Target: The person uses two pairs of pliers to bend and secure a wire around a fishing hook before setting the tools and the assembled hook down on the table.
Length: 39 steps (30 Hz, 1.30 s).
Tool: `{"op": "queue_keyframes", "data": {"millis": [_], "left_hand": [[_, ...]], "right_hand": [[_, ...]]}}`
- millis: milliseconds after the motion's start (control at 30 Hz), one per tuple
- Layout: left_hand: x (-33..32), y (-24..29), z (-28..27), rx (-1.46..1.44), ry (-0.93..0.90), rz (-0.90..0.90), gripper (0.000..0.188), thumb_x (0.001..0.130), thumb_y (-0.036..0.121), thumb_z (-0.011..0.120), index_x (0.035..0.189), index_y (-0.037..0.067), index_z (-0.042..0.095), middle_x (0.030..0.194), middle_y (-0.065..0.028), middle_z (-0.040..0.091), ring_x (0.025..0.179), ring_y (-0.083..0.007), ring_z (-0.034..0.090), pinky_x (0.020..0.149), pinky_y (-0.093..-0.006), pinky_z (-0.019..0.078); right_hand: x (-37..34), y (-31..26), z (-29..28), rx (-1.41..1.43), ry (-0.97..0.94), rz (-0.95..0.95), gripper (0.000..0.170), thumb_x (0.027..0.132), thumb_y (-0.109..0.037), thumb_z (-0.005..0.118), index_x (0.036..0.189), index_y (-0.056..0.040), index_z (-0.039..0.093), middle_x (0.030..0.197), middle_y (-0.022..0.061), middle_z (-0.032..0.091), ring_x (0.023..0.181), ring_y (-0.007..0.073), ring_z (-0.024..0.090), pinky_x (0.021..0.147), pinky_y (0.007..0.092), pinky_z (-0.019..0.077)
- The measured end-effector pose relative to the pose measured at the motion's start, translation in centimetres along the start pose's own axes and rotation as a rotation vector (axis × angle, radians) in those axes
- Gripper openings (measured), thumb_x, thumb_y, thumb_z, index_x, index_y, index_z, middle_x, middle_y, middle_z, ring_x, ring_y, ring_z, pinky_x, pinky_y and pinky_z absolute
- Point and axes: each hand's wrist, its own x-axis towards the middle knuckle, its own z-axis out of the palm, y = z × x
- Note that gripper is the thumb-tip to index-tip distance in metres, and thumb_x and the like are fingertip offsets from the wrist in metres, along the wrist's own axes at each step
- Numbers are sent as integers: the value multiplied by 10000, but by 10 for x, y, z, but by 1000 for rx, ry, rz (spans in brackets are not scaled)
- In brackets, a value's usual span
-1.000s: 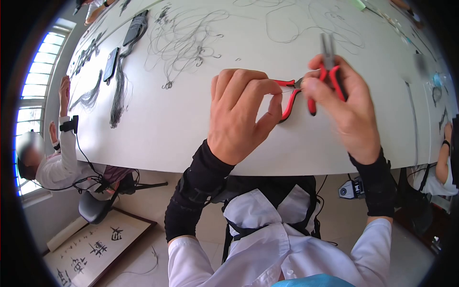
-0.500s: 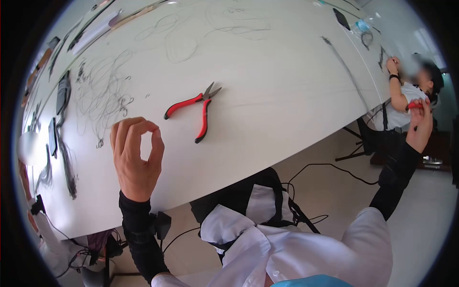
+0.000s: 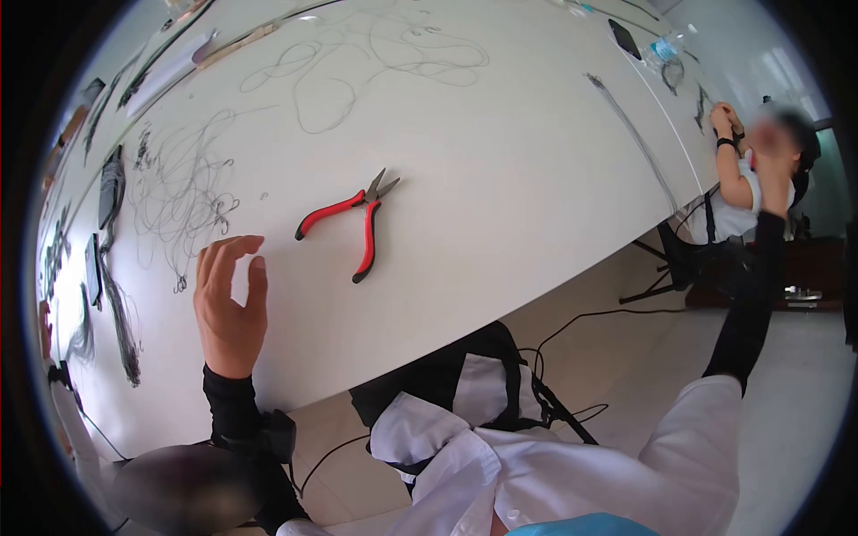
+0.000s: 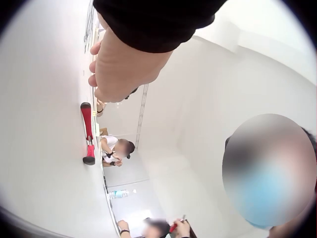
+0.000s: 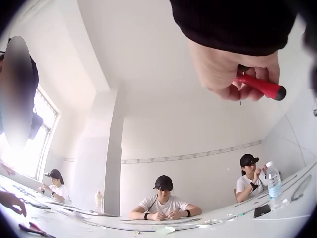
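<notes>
My left hand (image 3: 231,308) is over the table (image 3: 500,188) at the left in the head view, thumb and forefinger bent and apart, with nothing visible between them. To its right, pliers (image 3: 367,232) with red and black handles lie spread on the tabletop. My right arm stretches far out to the right, where a blur hides most of the hand. In the right wrist view my right hand (image 5: 235,72) grips a second pair of red-handled pliers (image 5: 262,86), a handle sticking out past the fingers; their jaws are hidden.
Tangled thin line with small hooks (image 3: 183,192) is left on the table, near dark bundled strands (image 3: 121,322). More line (image 3: 326,98) is at the back. A phone (image 3: 625,38) and a bottle (image 3: 663,49) are at the far right, near a seated person (image 3: 735,183).
Since a second ago, my right hand has swung far right with its pliers, and the view has turned. My left thumb and forefinger have parted. The table pliers appear farther left in view.
</notes>
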Motion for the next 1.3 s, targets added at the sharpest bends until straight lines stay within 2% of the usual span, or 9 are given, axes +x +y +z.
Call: {"op": "queue_keyframes", "data": {"millis": [33,100,167,233,400,700,933,1033,1300], "left_hand": [[0,-6,0,16,42,-26,149,907,-27,623,1044,6,670,1021,-128,682,981,-280,656,889,-361,511],[3,-14,1,1,136,-56,154,886,-36,618,1021,11,676,1017,-130,686,994,-306,644,888,-369,502],[-3,-29,-9,58,231,-118,150,874,-30,623,1003,18,682,1011,-128,689,996,-314,638,885,-371,498],[-5,-39,-17,84,286,-184,146,870,-13,635,999,30,688,1000,-119,689,984,-304,633,879,-374,498],[-18,-58,-31,127,367,-300,152,864,11,651,1002,51,700,978,-96,683,961,-291,616,854,-377,499],[-17,-56,-34,188,262,-224,148,868,43,696,1011,67,727,994,-83,674,951,-238,625,849,-356,509],[-41,-88,-70,296,345,-438,127,864,56,677,984,61,718,962,-103,668,976,-291,599,869,-397,490],[-54,-95,-68,370,243,-401,155,885,106,697,1030,90,750,985,-81,693,918,-232,603,850,-360,510],[-50,-98,-66,279,151,-363,166,886,115,724,1042,113,783,1035,-104,682,1043,-281,601,901,-385,506]], "right_hand": [[11,-18,31,229,-163,198,384,886,-252,725,1198,-36,672,998,111,700,881,197,652,793,317,500],[22,-50,99,300,-332,215,339,872,-241,716,1148,-47,673,956,134,705,856,255,663,795,360,509],[33,-74,182,256,-264,-12,277,880,-198,681,1100,-32,658,933,129,693,833,264,656,790,376,512],[40,-70,253,275,-419,-67,285,883,-173,664,1130,-32,654,996,150,713,908,290,691,831,379,524],[53,-90,297,189,-542,-31,274,910,-154,630,1160,-46,653,1021,149,721,972,299,706,851,384,528],[56,-103,292,178,-401,-60,296,968,-206,604,1230,-70,623,1045,101,714,939,234,697,848,366,523],[50,-179,249,365,-378,-206,336,1022,-246,580,1300,-57,589,1161,80,701,1036,205,678,916,334,512],[46,-225,223,454,-354,-257,347,1039,-257,575,1302,-32,587,1187,79,697,1076,189,671,964,316,501],[6,-349,120,583,-383,-298,333,1059,-267,564,1286,-26,602,1156,88,695,1040,150,644,950,289,486]]}}
